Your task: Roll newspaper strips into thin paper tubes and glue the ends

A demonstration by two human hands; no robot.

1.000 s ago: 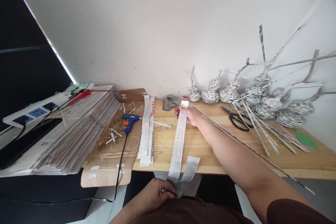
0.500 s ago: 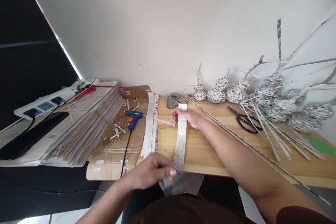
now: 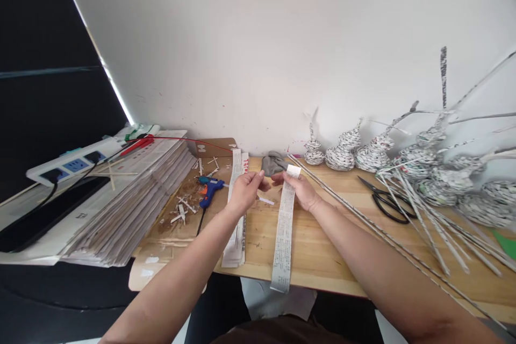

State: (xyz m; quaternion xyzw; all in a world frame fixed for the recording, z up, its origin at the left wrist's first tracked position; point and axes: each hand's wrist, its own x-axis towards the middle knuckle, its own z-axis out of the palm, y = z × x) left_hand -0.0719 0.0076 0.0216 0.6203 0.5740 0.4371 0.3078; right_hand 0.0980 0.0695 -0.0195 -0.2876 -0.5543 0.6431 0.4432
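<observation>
My right hand (image 3: 301, 189) is closed on the upper end of a narrow strip of printed newspaper (image 3: 284, 236). The strip hangs down toward me, its lower end past the table's front edge. Level with it, to the left, my left hand (image 3: 246, 191) has thumb and fingertips pressed together; whatever may be between them is too small to make out. A crumpled grey cloth (image 3: 274, 163) lies just behind both hands. Partly under my left hand is a stack of cut newspaper strips (image 3: 234, 252). A short white stick (image 3: 266, 201) lies between the hands.
Left, a blue glue gun (image 3: 209, 192) rests on cardboard (image 3: 161, 250) beside a newspaper stack (image 3: 133, 204) bearing a power strip (image 3: 76, 164). Right are long paper rods (image 3: 346, 199), black scissors (image 3: 389, 204), loose paper tubes (image 3: 427, 220) and several woven gourd shapes (image 3: 342, 149).
My left hand has moved up and forward from the strip's lower end to beside my right hand. My right hand still holds the strip. The view has shifted slightly.
</observation>
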